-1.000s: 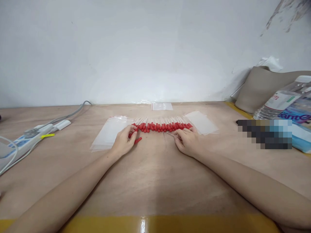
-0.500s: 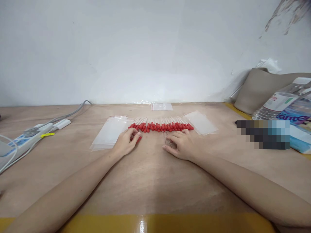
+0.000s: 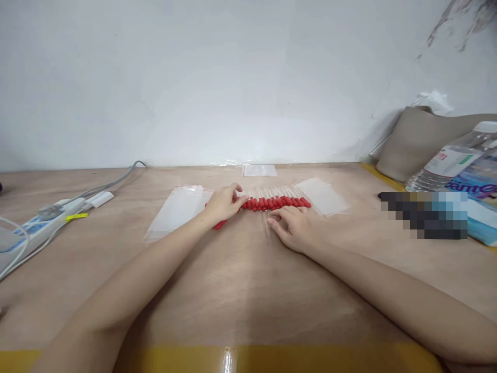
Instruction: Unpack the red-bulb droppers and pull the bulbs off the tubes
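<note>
A row of red-bulbed clear droppers [image 3: 277, 203] lies across the table, the thin stems pointing toward the wall. My left hand [image 3: 225, 201] reaches over the row's left end, thumb and forefinger curled close together at the red bulbs. A red bulb [image 3: 220, 225] shows under its palm side, seemingly held by the other fingers, which are hidden. My right hand [image 3: 291, 227] rests at the row's near side, fingers bent and thumb apart. Beside its thumb lie a few thin clear stems [image 3: 265, 228], pointing toward me; I see no grip on them.
Clear plastic bags [image 3: 174, 215] lie left of the row, others [image 3: 322, 197] to its right, and one small bag [image 3: 260, 170] by the wall. A power strip [image 3: 37, 228] with cables is at left. Bottles [image 3: 446, 168] and a blue packet [image 3: 481, 223] stand right.
My left hand has moved forward and right, onto the row's left part, covering bulbs there. My right hand has shifted slightly right, its thumb coming away from the clear stems.
</note>
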Demonstrator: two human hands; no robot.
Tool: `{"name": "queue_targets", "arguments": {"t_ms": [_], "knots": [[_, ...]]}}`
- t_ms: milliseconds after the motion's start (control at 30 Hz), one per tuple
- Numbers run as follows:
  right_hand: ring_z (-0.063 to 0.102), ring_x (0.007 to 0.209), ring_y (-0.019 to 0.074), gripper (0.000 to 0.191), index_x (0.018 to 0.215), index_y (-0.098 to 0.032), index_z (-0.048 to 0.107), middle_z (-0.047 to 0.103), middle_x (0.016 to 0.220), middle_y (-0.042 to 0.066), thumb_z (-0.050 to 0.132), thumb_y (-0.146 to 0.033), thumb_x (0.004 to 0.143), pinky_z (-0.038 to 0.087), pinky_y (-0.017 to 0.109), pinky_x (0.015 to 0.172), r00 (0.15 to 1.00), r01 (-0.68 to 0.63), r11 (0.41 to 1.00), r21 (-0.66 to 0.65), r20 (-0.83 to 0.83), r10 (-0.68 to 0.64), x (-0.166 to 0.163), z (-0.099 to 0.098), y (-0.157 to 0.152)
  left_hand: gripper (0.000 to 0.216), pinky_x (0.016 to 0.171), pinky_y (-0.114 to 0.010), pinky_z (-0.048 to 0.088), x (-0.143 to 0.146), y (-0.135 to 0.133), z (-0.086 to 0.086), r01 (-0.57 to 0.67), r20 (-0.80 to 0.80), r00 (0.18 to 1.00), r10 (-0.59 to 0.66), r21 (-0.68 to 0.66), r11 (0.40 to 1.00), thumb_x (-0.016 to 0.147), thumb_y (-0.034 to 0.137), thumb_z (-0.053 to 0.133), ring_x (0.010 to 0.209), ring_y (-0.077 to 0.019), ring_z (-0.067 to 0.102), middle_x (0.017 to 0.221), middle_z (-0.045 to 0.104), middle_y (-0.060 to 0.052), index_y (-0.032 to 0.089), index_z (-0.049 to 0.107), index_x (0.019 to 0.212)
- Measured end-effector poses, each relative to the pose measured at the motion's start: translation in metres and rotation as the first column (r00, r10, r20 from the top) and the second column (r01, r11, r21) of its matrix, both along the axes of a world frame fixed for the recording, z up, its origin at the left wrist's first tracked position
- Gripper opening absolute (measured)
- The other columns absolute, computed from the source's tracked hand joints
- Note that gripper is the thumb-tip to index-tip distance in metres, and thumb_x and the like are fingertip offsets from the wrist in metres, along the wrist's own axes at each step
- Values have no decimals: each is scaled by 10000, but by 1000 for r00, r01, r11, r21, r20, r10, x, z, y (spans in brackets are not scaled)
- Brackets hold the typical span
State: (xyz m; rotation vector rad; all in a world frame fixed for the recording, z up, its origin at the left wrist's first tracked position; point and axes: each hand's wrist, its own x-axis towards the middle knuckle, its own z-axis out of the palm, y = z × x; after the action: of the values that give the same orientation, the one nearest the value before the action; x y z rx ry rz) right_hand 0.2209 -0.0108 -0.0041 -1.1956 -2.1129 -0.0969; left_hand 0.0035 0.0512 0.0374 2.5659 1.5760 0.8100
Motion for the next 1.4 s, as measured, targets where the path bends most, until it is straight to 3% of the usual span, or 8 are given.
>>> {"name": "queue_targets", "arguments": {"t_ms": [167,367,500,600,767,867,1167,1400], "knots": [[563,769,151,255,875,-198,585,646,818,20,381,-351,889,286,320,718,996,59,997,-50,-69,-63,1,-2,3,215,644,-319,414,17,12,-8,-70,-26,997,70,-36,997,820,365,472,666,-197,586,668,630,-11,197,544,932],[540,864,200,233,952,-188,564,625,897,59,427,-354,862,301,372,794,996,68,997,24,-59,-67,0,-3,0,223,689,-347,409,10,-5,-8,-155,78,987,144,162,975,833,232,426,711,-213,564,688,597,-31,168,487,1038],[431,1099,268,531,1220,-131,420,461,1188,175,508,-438,796,353,397,837,983,115,984,139,-160,-92,1,-4,0,222,768,-356,395,-8,-37,-17,-30,103,995,0,285,958,848,239,439,806,-202,558,818,603,-45,165,456,1056],[370,1162,287,739,1311,-123,330,360,1276,201,557,-526,735,351,412,864,984,120,966,228,-160,-84,2,-4,1,217,801,-350,379,-16,-57,-31,112,63,989,-137,304,946,853,221,455,848,-186,566,908,609,-50,176,442,1065],[511,940,211,468,1183,-198,519,606,989,87,510,-478,808,294,400,870,998,-56,971,231,44,47,4,-5,1,229,808,-353,363,-14,-64,-42,170,42,980,-193,318,933,856,227,480,855,-180,574,958,624,-54,183,439,1078],[526,814,162,306,1047,-214,612,652,833,40,490,-411,846,256,391,872,991,-113,966,232,98,92,4,-5,1,224,787,-343,363,-11,-62,-41,182,40,977,-210,359,916,851,239,499,822,-175,574,881,634,-34,186,463,1065],[483,696,123,233,896,-208,643,581,648,-2,431,-304,888,251,342,827,967,-231,944,238,166,194,-3,-5,0,233,820,-354,363,-4,-65,-38,298,-49,952,-302,375,878,817,319,556,918,-188,523,973,608,-48,219,586,1025],[451,644,107,226,795,-191,639,548,583,-17,452,-288,876,255,334,810,951,-299,911,284,172,259,-6,-5,-3,182,839,-354,333,1,-65,-38,355,-167,934,-317,331,874,875,292,469,756,-144,519,731,624,-7,183,614,860]]}}
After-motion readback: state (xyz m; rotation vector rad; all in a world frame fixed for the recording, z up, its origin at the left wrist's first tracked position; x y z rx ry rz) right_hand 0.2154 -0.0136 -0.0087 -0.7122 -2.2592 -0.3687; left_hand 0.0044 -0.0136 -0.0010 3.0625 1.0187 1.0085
